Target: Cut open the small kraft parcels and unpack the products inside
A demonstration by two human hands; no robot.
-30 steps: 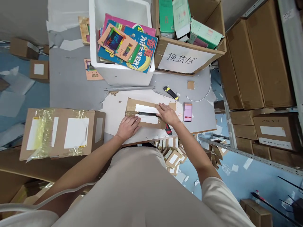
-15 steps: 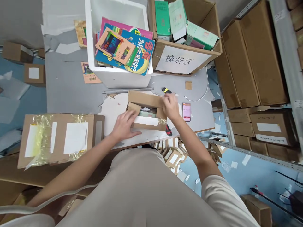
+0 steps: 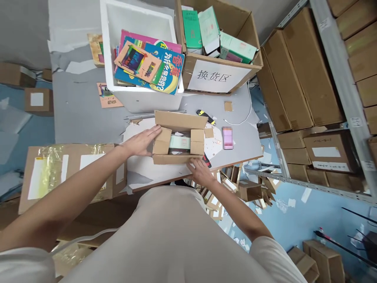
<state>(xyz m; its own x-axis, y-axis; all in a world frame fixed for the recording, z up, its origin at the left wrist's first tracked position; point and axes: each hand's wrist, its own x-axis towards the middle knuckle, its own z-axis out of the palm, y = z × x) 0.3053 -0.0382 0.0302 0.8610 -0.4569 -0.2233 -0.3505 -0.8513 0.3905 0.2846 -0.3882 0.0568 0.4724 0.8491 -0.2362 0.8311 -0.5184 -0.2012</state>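
Two hands on the opened carton (image 3: 179, 138): left hand (image 3: 140, 142) flat against its side, right hand (image 3: 200, 171) at its near flap, neither grip clamped.

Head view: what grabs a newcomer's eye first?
The small carton at table centre, flaps open, with the left hand on its left side and the right hand at its near edge. Behind it a white foam bin of bright books, and beside that a big box with a printed sign. A phone lies right of the carton.
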